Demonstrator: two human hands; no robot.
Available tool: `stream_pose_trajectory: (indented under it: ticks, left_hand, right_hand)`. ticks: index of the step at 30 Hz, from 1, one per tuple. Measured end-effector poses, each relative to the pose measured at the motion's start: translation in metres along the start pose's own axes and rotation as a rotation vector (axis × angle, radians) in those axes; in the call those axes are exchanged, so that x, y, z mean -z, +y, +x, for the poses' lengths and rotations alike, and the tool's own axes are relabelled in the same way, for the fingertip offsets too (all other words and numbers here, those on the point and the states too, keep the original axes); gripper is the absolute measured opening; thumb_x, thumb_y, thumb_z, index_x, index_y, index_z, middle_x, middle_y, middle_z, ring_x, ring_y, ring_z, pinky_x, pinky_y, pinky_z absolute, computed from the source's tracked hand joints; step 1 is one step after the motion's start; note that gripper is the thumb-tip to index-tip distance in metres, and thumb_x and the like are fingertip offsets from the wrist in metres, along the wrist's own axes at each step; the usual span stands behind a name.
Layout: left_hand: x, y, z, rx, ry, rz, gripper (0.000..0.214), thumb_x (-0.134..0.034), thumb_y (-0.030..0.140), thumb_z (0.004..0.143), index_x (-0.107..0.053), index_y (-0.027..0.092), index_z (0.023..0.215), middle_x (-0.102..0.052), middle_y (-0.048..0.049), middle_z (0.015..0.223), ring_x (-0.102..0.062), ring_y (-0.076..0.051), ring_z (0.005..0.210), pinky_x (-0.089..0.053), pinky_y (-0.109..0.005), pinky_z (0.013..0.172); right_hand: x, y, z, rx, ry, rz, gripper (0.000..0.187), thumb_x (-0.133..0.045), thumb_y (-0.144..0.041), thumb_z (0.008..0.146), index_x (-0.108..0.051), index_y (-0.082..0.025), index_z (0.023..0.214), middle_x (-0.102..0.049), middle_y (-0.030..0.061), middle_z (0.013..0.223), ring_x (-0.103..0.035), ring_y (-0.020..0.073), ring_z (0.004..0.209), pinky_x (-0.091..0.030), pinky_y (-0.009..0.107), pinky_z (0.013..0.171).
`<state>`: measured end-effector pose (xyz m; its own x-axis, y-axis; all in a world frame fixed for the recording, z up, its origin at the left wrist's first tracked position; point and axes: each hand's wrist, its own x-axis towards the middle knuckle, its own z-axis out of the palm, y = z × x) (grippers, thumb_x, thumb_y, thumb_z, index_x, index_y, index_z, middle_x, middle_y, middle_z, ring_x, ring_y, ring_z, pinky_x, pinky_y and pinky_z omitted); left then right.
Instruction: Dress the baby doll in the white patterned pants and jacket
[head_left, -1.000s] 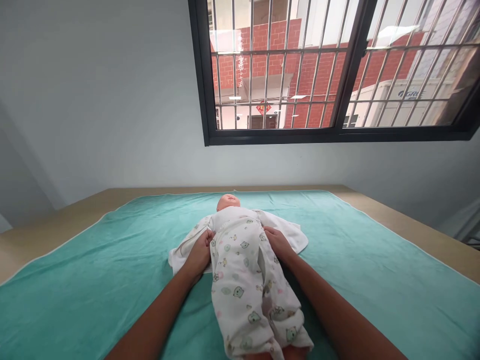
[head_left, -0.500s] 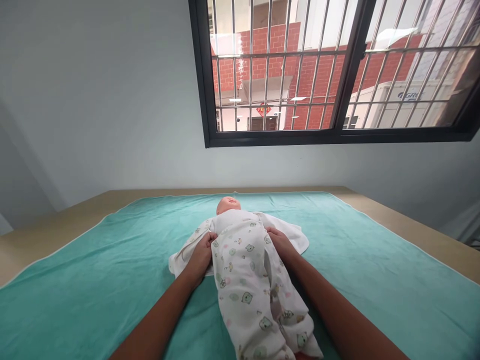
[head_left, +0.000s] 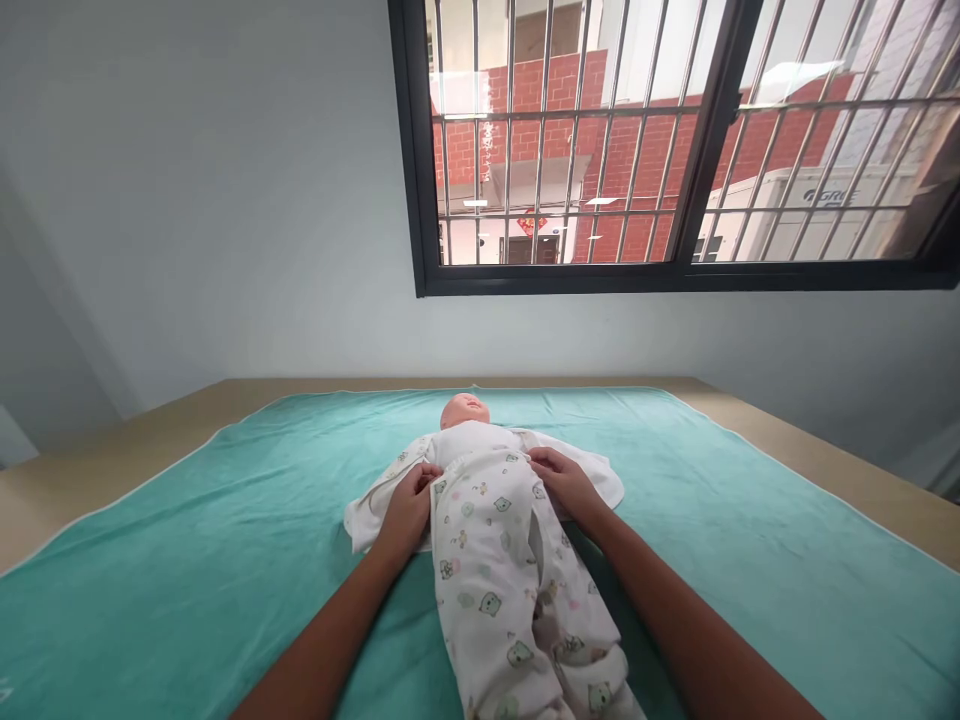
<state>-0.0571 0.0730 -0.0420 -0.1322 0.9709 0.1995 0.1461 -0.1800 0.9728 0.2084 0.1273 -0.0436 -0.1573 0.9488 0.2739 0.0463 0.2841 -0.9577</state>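
Note:
A baby doll (head_left: 463,410) lies on its back on a teal blanket (head_left: 187,560), head toward the window. It wears white printed baby trousers (head_left: 510,570) and lies on an open white garment (head_left: 592,480). My left hand (head_left: 405,505) pinches the left side of the trousers' waistband. My right hand (head_left: 562,480) grips the right side of the waistband. Both hands sit at the doll's waist, fingers curled into the fabric.
The blanket covers a wide tan table (head_left: 90,450) that meets a pale wall. A black-framed barred window (head_left: 675,140) is above, with a brick building outside. Bare blanket lies on both sides of the doll.
Both hands have slid a little up the doll's body with the waistband. The trouser legs have shifted slightly toward the right.

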Motion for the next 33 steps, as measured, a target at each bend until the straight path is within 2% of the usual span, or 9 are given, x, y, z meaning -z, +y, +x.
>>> stream_pose_trajectory:
  ticks: [3,5,7,10,14,22,29,31,33]
  left_hand:
    - [-0.002,0.005,0.001,0.016,-0.015,-0.009,0.029,-0.061,0.047,0.078,-0.059,0.020,0.089,-0.056,0.0040,0.071,-0.052,-0.012,0.068,-0.040,-0.022,0.063]
    - [-0.004,0.009,0.001,0.017,-0.036,-0.017,0.034,-0.063,0.050,0.076,-0.059,0.020,0.092,-0.059,0.0023,0.079,-0.054,-0.013,0.074,-0.042,-0.023,0.068]
    - [-0.005,0.012,0.000,0.013,-0.057,0.005,0.034,-0.064,0.051,0.075,-0.059,0.020,0.090,-0.058,0.0017,0.083,-0.052,-0.013,0.077,-0.041,-0.022,0.069]
    - [-0.005,0.012,-0.001,-0.011,-0.046,0.081,0.031,-0.063,0.049,0.077,-0.053,0.019,0.076,-0.050,0.0043,0.073,-0.045,-0.012,0.070,-0.036,-0.021,0.063]
    - [-0.006,0.007,-0.002,-0.033,0.007,0.121,0.033,-0.055,0.048,0.081,-0.042,0.020,0.069,-0.042,0.0061,0.065,-0.038,-0.011,0.063,-0.032,-0.022,0.058]
    - [-0.009,-0.005,0.017,-0.057,0.195,0.248,0.026,-0.042,0.043,0.088,-0.035,0.022,0.074,-0.041,0.0050,0.071,-0.043,-0.013,0.069,-0.036,-0.024,0.066]
    - [-0.011,-0.002,0.010,-0.092,0.196,0.370,0.025,-0.044,0.040,0.089,-0.038,0.023,0.072,-0.047,0.0041,0.066,-0.045,-0.015,0.063,-0.034,-0.026,0.062]
    - [-0.010,0.003,0.007,-0.183,0.215,0.494,0.022,-0.043,0.037,0.090,-0.042,0.023,0.073,-0.053,0.0006,0.074,-0.049,-0.017,0.069,-0.036,-0.028,0.065]
    - [-0.008,0.008,0.007,-0.347,0.267,0.700,0.019,-0.044,0.032,0.090,-0.048,0.022,0.075,-0.058,-0.0064,0.096,-0.053,-0.022,0.091,-0.041,-0.034,0.077]
  right_hand:
    - [0.000,-0.008,0.001,0.077,-0.091,0.019,0.022,-0.068,-0.041,0.076,-0.059,-0.021,0.077,-0.065,0.0039,0.117,-0.054,0.0226,0.113,-0.042,0.034,0.096]
    - [-0.002,-0.013,0.000,0.107,-0.128,0.028,0.022,-0.063,-0.042,0.080,-0.055,-0.022,0.079,-0.064,0.0042,0.117,-0.056,0.0217,0.112,-0.044,0.034,0.092]
    - [-0.004,-0.018,0.001,0.127,-0.092,-0.057,0.022,-0.058,-0.044,0.083,-0.053,-0.023,0.082,-0.066,0.0029,0.104,-0.059,0.0199,0.099,-0.045,0.032,0.084]
    - [-0.007,-0.025,0.004,0.168,0.001,-0.323,0.022,-0.052,-0.045,0.086,-0.052,-0.024,0.081,-0.060,-0.0023,0.076,-0.054,0.0164,0.076,-0.041,0.028,0.070]
    - [-0.009,-0.031,0.017,0.173,0.011,-0.554,0.019,-0.049,-0.041,0.086,-0.050,-0.025,0.077,-0.054,-0.0046,0.065,-0.047,0.0155,0.066,-0.033,0.027,0.063]
    - [-0.017,-0.005,0.052,0.054,0.011,-0.433,0.025,-0.052,-0.046,0.080,-0.055,-0.022,0.074,-0.059,-0.0024,0.071,-0.051,0.0155,0.067,-0.036,0.026,0.061]
    - [-0.021,0.019,0.044,0.042,0.099,-0.402,0.031,-0.044,-0.051,0.083,-0.051,-0.021,0.079,-0.053,-0.0032,0.063,-0.049,0.0142,0.058,-0.040,0.026,0.057]
    - [-0.021,0.019,0.041,0.094,0.121,-0.433,0.030,-0.046,-0.051,0.083,-0.052,-0.022,0.081,-0.058,-0.0009,0.070,-0.053,0.0162,0.065,-0.043,0.029,0.062]
    - [-0.021,0.017,0.041,0.166,0.121,-0.470,0.027,-0.051,-0.049,0.081,-0.055,-0.023,0.081,-0.063,0.0031,0.088,-0.057,0.0198,0.086,-0.045,0.032,0.078]
